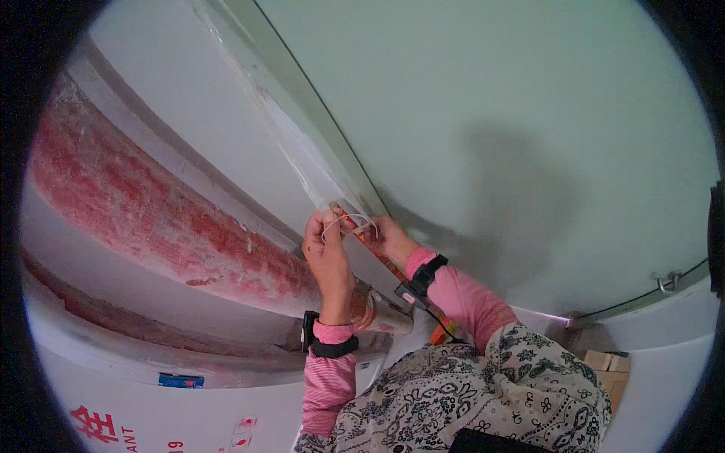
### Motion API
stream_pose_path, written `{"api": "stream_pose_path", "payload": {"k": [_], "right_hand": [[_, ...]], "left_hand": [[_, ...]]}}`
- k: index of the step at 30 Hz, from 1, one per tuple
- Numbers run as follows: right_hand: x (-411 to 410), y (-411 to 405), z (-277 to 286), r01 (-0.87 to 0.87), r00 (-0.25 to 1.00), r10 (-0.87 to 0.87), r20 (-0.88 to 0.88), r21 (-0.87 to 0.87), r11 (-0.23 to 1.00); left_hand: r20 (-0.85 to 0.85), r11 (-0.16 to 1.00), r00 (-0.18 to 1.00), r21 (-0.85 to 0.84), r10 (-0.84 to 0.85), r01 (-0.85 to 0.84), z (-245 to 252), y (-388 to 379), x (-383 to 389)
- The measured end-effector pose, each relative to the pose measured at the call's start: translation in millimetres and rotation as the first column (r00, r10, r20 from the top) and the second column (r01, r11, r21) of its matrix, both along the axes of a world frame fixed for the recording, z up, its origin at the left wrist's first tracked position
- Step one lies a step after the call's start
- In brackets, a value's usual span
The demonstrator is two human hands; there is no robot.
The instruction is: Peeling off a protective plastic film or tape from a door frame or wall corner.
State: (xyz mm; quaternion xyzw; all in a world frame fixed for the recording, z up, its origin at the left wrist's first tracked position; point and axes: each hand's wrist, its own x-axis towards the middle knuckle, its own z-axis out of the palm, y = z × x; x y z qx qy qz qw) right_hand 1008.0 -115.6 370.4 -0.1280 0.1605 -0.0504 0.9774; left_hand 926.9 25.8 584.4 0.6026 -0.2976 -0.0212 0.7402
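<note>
My left hand (327, 235) pinches a thin white cord (325, 229) or strip near the edge of a door frame. Close on its right, my right hand (388, 235) has its fingers bent around the other side of the looped cord. Between the hands runs a narrow orange-red strip (391, 266) that extends down towards my body; what it is cannot be told. Clear plastic film (283, 141) hangs in a long creased length along the frame and reaches down to my fingers. The fingertips are partly hidden.
A large worn red pipe (170, 198) runs diagonally at the left. A pale green panel (538, 141) with a small metal handle (668, 282) fills the right. At the lower left is a white surface with red writing (93, 424); cardboard boxes (612, 376) stand at the lower right.
</note>
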Motion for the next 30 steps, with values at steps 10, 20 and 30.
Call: {"api": "stream_pose_path", "payload": {"k": [10,20,30], "right_hand": [[-30.8,5.4,-3.1,-0.015,0.995,-0.008,-0.095,-0.240,0.971],[-113.6,-29.3,22.4,-0.083,0.993,0.013,-0.116,-0.619,0.781],[-157.2,-63.1,54.2,-0.075,0.997,0.026,-0.072,-0.873,0.482]], "left_hand": [[-0.120,0.996,0.993,0.085,0.018,-0.007,-41.8,45.3,-17.0],[-0.217,0.991,0.975,0.116,-0.048,0.074,-65.6,60.9,-64.2],[-0.231,0.951,0.936,0.099,-0.265,0.294,-85.2,29.0,-119.6]]}}
